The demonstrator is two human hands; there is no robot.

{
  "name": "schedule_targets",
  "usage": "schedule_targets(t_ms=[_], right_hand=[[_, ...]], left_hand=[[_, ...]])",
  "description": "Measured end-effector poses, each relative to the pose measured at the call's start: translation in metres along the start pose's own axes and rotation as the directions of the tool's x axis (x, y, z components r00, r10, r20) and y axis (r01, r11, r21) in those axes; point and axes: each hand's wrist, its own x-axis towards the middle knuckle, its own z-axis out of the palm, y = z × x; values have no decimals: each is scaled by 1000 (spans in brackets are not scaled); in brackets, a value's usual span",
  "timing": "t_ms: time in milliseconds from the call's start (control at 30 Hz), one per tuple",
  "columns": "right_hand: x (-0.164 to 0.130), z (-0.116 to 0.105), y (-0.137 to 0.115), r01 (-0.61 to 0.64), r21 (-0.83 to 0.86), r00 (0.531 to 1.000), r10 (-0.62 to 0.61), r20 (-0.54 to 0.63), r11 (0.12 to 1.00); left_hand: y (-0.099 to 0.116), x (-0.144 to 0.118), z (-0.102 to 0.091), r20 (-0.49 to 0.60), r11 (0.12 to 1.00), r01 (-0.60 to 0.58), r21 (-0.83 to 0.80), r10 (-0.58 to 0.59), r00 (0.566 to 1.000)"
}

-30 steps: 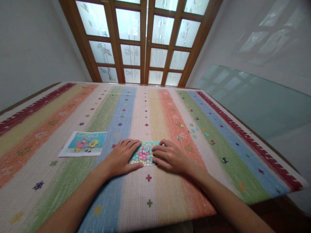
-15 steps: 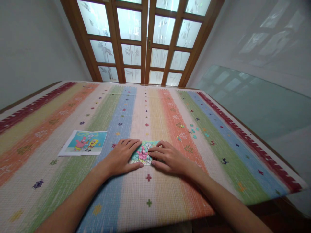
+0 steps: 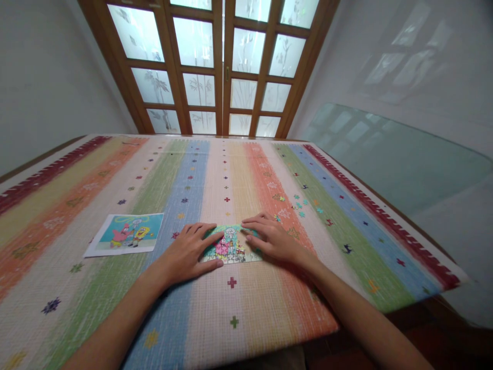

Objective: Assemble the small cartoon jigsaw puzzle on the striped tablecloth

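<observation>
While both hands, left hand (image 3: pixel 188 252) and right hand (image 3: pixel 273 239), press flat on the mostly assembled puzzle (image 3: pixel 231 246), gripping nothing, loose pieces (image 3: pixel 298 205) wait at far right.

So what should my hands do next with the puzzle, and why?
Probably reach the right hand to the loose pieces just beyond it. The puzzle lies flat under both hands, the left hand steadying it, and several pieces lie unplaced on the cloth.

Woven, matt striped cloth (image 3: pixel 246 308) covers the tabletop; the jigsaw (image 3: pixel 231 246) looks like glossy card, the picture sheet (image 3: pixel 127 234) at left smooth paper, the far doors (image 3: pixel 219 67) varnished wood with frosted glass
</observation>
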Motion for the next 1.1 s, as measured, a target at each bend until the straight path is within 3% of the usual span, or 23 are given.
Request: schedule_targets(t_ms=[133,233,433,533,767,1100], right_hand=[[-2,-10,21,-86,-104,995,81,-55,991],[-6,-25,42,-231,-206,969,205,-140,951],[-27,-53,88,-567,-450,824,472,-313,690],[-37,-59,99,-609,-490,791,525,-314,624],[-40,-58,104,-582,-486,802,559,-210,652],[-31,-58,96,-632,-300,774,601,-199,714]], left_hand=[[-2,-1,1,3,1000,-5,16,5,1000],[-4,-1,2,-2,1000,-9,30,9,1000],[-4,-2,4,-16,999,-12,29,12,1000],[-4,-2,4,-25,1000,-15,24,16,1000],[-3,-3,4,-31,999,-18,31,19,999],[-3,-2,3,-16,999,-3,37,4,1000]])
